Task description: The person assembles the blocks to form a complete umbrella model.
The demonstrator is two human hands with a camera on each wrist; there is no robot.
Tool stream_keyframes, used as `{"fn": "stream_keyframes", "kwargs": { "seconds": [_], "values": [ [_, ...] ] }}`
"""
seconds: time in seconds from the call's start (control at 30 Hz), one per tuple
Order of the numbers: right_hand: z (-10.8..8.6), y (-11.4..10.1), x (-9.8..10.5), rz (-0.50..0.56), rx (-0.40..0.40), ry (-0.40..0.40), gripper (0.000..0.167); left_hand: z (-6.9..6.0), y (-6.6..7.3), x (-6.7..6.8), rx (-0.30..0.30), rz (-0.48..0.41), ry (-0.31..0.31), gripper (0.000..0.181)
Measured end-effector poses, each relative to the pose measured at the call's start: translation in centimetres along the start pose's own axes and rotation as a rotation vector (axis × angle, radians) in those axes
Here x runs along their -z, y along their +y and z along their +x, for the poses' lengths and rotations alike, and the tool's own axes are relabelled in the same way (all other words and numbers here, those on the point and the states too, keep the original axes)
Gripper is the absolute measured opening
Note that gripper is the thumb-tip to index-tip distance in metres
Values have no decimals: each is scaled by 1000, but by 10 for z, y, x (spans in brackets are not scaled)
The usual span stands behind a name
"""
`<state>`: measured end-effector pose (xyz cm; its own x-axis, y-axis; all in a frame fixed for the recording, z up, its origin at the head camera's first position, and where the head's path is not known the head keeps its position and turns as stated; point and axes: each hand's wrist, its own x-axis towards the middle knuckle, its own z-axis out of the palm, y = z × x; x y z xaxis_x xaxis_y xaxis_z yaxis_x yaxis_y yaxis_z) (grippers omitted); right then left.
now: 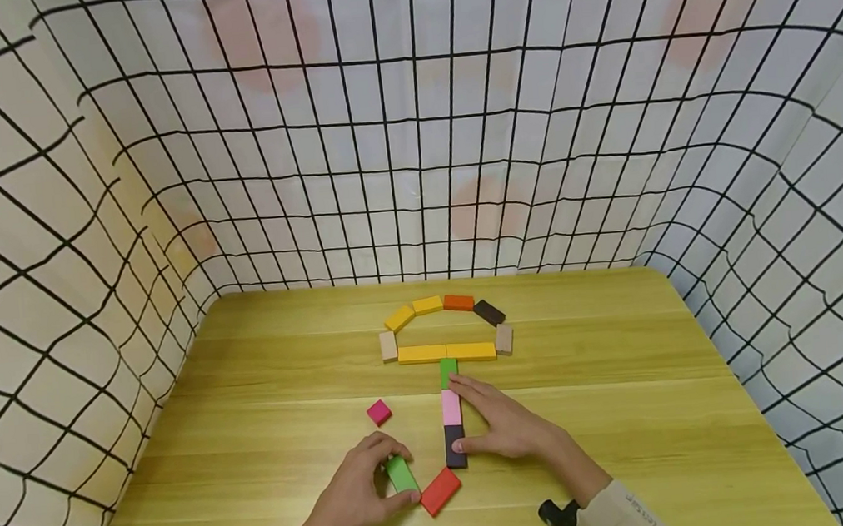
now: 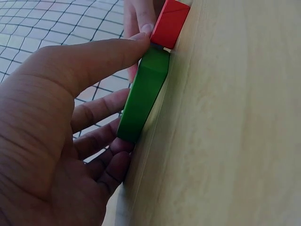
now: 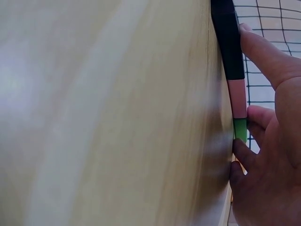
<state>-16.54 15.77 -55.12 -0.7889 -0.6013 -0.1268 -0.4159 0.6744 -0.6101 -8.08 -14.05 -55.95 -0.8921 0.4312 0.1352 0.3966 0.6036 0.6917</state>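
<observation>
My left hand point(image 1: 356, 488) holds a green block point(image 1: 402, 474) between thumb and fingers at the front of the table. The block's near end meets a red block point(image 1: 441, 492), lying aslant below the column. In the left wrist view the thumb lies at the end of the green block point(image 2: 144, 94), beside the red one. My right hand point(image 1: 506, 421) rests along the column's right side with fingers extended. Its thumb touches the black block point(image 1: 455, 446); its fingertips reach the upper green block point(image 1: 449, 372). Between these two lies a pink block point(image 1: 451, 408).
Above the column, two yellow blocks point(image 1: 422, 354) form a bar. An arch of yellow, orange, dark and plain wood blocks point(image 1: 388, 347) curves over it. One magenta block point(image 1: 379, 413) lies apart at left. Black grid netting point(image 1: 411, 143) surrounds the wooden table point(image 1: 612, 380).
</observation>
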Motion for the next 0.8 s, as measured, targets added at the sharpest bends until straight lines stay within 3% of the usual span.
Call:
{"fn": "stream_keyframes", "kwargs": {
  "seconds": [0.53, 0.8],
  "values": [
    [0, 1, -1, 0, -1, 2, 97, -1, 2, -2, -28, 6, 17, 38],
    [0, 1, -1, 11, 12, 9, 97, -3, 4, -3, 43, 30, 2, 40]
  ]
}}
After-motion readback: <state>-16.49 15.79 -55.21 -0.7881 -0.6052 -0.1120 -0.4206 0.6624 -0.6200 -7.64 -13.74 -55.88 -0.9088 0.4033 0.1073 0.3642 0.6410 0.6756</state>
